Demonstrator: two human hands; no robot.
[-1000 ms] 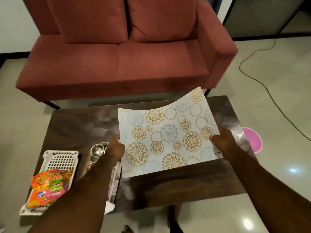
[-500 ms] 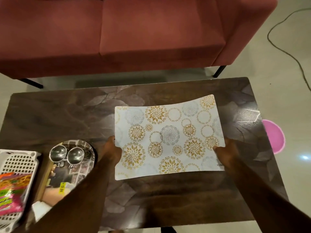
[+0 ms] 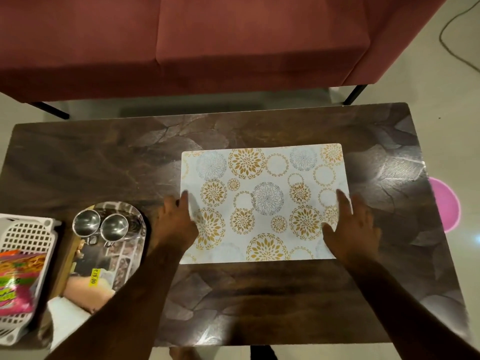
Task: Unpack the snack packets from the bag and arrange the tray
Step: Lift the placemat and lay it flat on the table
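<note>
A white placemat (image 3: 262,201) with gold and grey flower circles lies flat on the dark table (image 3: 104,165). My left hand (image 3: 176,224) rests on its left edge and my right hand (image 3: 350,227) on its right edge, fingers spread and pressing flat. At the far left a white perforated basket (image 3: 28,237) holds orange and pink snack packets (image 3: 18,279). Beside it a shiny steel tray (image 3: 127,255) carries two small steel cups (image 3: 100,226).
A red sofa (image 3: 207,40) stands just beyond the table's far edge. A pink round object (image 3: 445,203) lies on the floor at the right. A black cable (image 3: 452,37) runs across the floor at the top right.
The placemat went from held curved above the table to lying flat on it. My hands released their grip and now rest flat on its side edges. The view tilted down and closer.
</note>
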